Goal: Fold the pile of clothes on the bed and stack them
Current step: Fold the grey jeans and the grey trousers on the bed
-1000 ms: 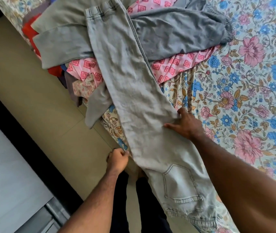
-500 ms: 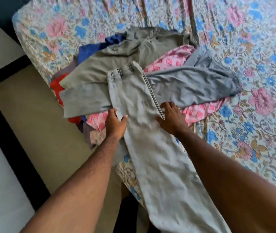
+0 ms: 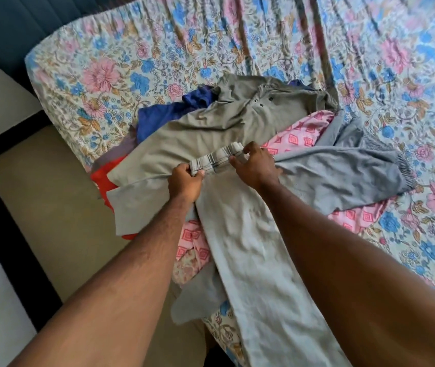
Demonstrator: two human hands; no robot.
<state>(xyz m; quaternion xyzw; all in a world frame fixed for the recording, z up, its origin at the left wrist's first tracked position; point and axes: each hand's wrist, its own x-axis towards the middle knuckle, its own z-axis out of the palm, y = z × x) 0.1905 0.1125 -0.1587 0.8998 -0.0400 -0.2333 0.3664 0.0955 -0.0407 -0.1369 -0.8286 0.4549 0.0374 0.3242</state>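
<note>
Floral sheet [image 3: 110,75] stretches over the bed, pink and blue blooms on a pale ground, creased into long folds toward the far side. Beyond the mattress corner, a dark blue padded headboard [image 3: 12,25]. Down the near side, beige floor tile [image 3: 39,207] framed by a black border strip [image 3: 12,234], paler tile outside it.

There is one camera, worn on the person's head. It looks forward and down, close over the near edge of the bed [image 3: 84,83], toward its far left corner.
</note>
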